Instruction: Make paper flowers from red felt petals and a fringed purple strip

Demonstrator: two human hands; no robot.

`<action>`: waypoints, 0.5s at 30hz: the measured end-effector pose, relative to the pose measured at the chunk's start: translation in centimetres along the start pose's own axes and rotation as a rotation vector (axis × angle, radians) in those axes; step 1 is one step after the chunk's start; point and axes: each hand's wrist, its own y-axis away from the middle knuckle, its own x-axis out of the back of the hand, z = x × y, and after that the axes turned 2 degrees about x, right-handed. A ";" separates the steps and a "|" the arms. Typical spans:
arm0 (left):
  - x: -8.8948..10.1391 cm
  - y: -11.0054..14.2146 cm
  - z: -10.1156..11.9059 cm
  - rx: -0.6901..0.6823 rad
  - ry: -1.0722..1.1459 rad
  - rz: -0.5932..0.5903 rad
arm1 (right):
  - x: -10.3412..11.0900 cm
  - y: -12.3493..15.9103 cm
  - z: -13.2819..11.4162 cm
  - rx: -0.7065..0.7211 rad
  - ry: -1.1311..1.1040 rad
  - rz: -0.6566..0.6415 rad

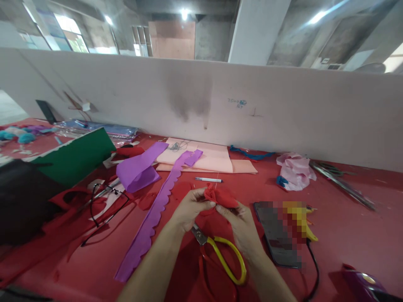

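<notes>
Both of my hands meet over the red table [346,226] and pinch a small bunched piece of red fabric [220,196]. My left hand [189,208] grips its left side with thumb and fingers closed. From the right, my right hand [241,222] holds its lower edge, fingers closed. Yellow-handled scissors [225,258] lie on the table right under my hands. A long purple scalloped strip [151,222] runs diagonally to the left of my left arm.
A phone [273,235] with a black cable lies right of my hand. A white pen [208,180], pink sheets [208,159], folded purple fabric [135,172], green felt [75,157], spectacles [107,201], pink cloth [296,170] and long metal shears [343,184] lie around. A white wall [201,105] backs the table.
</notes>
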 end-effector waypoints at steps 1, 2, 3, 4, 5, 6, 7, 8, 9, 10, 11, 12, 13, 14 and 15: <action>0.0 0.0 0.0 0.002 0.002 0.006 | 0.0 0.0 0.0 -0.007 -0.002 0.004; 0.0 0.0 0.0 0.006 0.003 0.013 | 0.0 0.0 0.1 -0.010 -0.002 0.011; -0.1 0.0 0.1 0.012 0.005 0.021 | 0.0 0.0 0.1 -0.008 0.000 0.021; -0.1 0.0 0.1 0.018 0.005 0.026 | 0.0 0.0 0.1 -0.003 0.006 0.029; -0.2 0.0 0.1 0.027 0.003 0.030 | 0.0 0.0 0.1 -0.003 0.014 0.036; -0.2 0.0 0.2 0.036 0.000 0.033 | -0.1 0.0 0.0 -0.003 0.023 0.039; -0.3 0.0 0.2 0.046 -0.003 0.035 | -0.1 0.1 0.0 -0.003 0.031 0.041; -0.3 0.0 0.3 0.055 -0.007 0.040 | -0.2 0.1 -0.1 0.001 0.042 0.042; -0.4 0.1 0.3 0.060 -0.010 0.045 | -0.2 0.1 -0.1 0.008 0.053 0.042; -0.4 0.1 0.3 0.062 -0.013 0.049 | -0.3 0.1 -0.2 0.019 0.065 0.042; -0.4 0.1 0.4 0.057 -0.013 0.051 | -0.3 0.1 -0.1 0.031 0.076 0.040; -0.4 0.1 0.4 0.049 -0.014 0.047 | -0.3 0.1 -0.1 0.041 0.086 0.038; -0.4 0.1 0.4 0.043 -0.016 0.042 | -0.3 0.1 0.0 0.048 0.097 0.037; -0.4 0.0 0.3 0.040 -0.018 0.037 | -0.3 0.2 0.1 0.055 0.107 0.036; -0.4 0.0 0.3 0.038 -0.019 0.036 | -0.2 0.2 0.2 0.064 0.122 0.038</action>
